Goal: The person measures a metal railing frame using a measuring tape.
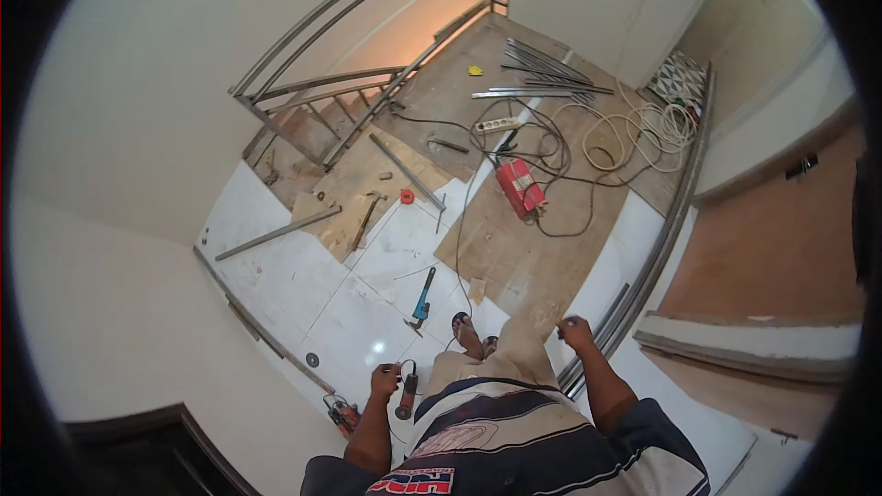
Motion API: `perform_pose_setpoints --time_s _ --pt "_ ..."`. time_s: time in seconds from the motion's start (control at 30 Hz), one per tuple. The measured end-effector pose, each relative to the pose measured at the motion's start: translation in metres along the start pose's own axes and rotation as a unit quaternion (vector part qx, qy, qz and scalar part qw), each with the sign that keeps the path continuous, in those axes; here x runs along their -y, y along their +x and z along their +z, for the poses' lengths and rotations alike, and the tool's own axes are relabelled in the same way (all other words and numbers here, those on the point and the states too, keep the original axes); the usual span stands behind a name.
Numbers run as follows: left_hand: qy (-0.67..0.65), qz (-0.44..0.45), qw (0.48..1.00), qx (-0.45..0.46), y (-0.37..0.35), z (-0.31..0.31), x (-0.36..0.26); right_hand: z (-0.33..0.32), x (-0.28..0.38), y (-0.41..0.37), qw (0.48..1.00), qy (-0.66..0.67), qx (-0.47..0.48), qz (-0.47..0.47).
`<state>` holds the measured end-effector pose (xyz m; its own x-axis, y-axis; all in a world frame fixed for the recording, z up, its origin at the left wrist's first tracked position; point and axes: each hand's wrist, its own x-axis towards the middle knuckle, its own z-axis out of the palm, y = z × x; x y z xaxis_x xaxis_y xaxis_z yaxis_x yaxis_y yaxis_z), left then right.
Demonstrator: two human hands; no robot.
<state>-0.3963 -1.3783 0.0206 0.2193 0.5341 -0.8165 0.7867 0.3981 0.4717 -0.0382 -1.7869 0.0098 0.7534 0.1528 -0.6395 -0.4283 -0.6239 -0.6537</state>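
Observation:
My left hand (385, 380) is low beside my left thigh, its fingers closed on a thin dark power cord. That cord arcs from the fingertips to the top of an angle grinder (407, 392), which is just right of the hand. My right hand (576, 334) is at my right side with curled fingers; what they hold, if anything, is too small to make out. A blue-handled pipe wrench (424, 298) lies on the white tiles in front of my feet. Left of my left hand, a red power tool (343, 415) rests by the wall.
A red welding machine (520, 188) stands on brown boards (514, 262) among tangled cables, near a power strip (497, 126). Metal tubes (551, 73) are piled farther back. A hammer (369, 219) and red tape measure (407, 196) lie left, before a metal railing (322, 83). Long bars (675, 230) line the right.

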Motion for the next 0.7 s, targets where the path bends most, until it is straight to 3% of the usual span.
perform_pose_setpoints --time_s 0.1,0.2,0.27,0.3,0.37,0.47,0.57,0.63,0.7 --pt "-0.029 0.018 0.999 -0.016 0.011 -0.018 -0.040 0.017 0.058 0.002 0.999 0.039 0.024 -0.023" --pt "-0.020 0.039 0.999 -0.002 0.027 -0.011 -0.069 0.024 0.070 0.003 0.998 0.059 -0.001 -0.029" --pt "-0.029 0.034 0.999 0.005 0.033 -0.003 -0.094 0.023 0.076 -0.005 0.999 -0.005 0.026 -0.019" --pt "-0.013 0.034 0.999 0.014 0.031 0.004 -0.101 0.021 0.065 -0.009 1.000 0.005 0.016 -0.007" --pt "-0.018 0.033 0.999 0.033 0.029 0.024 -0.116 0.011 0.045 -0.006 0.991 -0.073 -0.060 -0.090" --pt "0.023 0.021 0.998 0.062 0.030 0.058 -0.132 -0.004 -0.022 0.017 0.992 -0.024 -0.123 -0.003" --pt "0.110 0.031 0.991 0.064 0.048 0.094 -0.123 -0.047 -0.036 0.012 0.992 0.012 -0.070 0.106" --pt "0.239 0.089 0.965 0.066 0.068 0.117 -0.120 -0.069 -0.053 0.009 0.989 0.015 -0.043 0.138" --pt "0.328 0.164 0.930 0.018 0.092 0.147 -0.125 -0.098 -0.099 0.029 0.968 -0.231 0.090 0.046"
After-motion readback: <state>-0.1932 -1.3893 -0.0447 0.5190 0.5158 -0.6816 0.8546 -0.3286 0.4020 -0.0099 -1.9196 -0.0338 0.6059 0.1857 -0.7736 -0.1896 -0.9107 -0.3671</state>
